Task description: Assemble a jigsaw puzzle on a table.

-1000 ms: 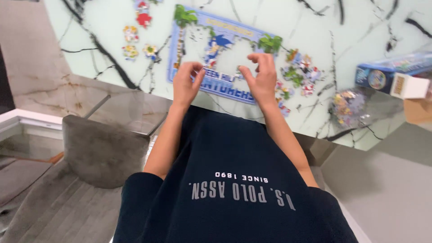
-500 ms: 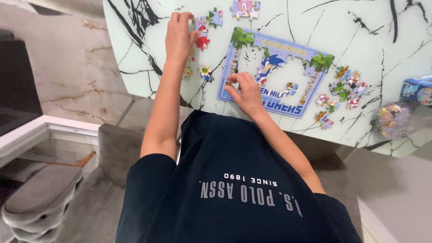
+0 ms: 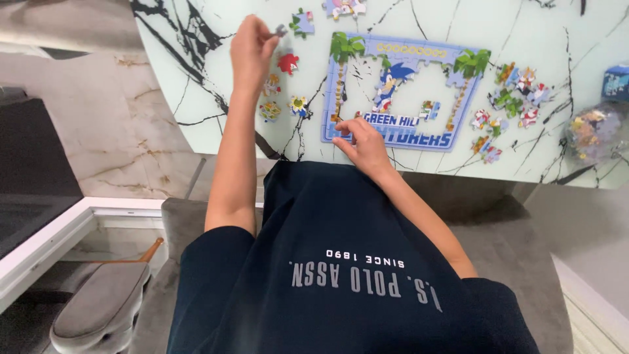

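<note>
A person in a dark navy shirt looks down at a white marble table with black veins. Two bare hands are in view. The left hand is raised above the table's left part, its fingers pinched shut on one small puzzle piece held at the fingertips. The right hand lies on the lower left edge of one partly built jigsaw puzzle, fingers loosely spread and flat, holding nothing.

The puzzle has a light blue border, two palm trees, one on each upper side, and a blue cartoon figure in the middle; bare table shows through the unfilled gaps. It sits in the middle of the table, just beyond the person's chest.

Left of the puzzle, near the left hand, lie about five loose pieces, among them one red piece and one blue and green piece. Right of the puzzle is a scattered group of loose pieces, roughly ten, too small to count exactly. At the far right edge lie one clear bag of pieces and one blue box. One grey chair seat shows at the lower left.
</note>
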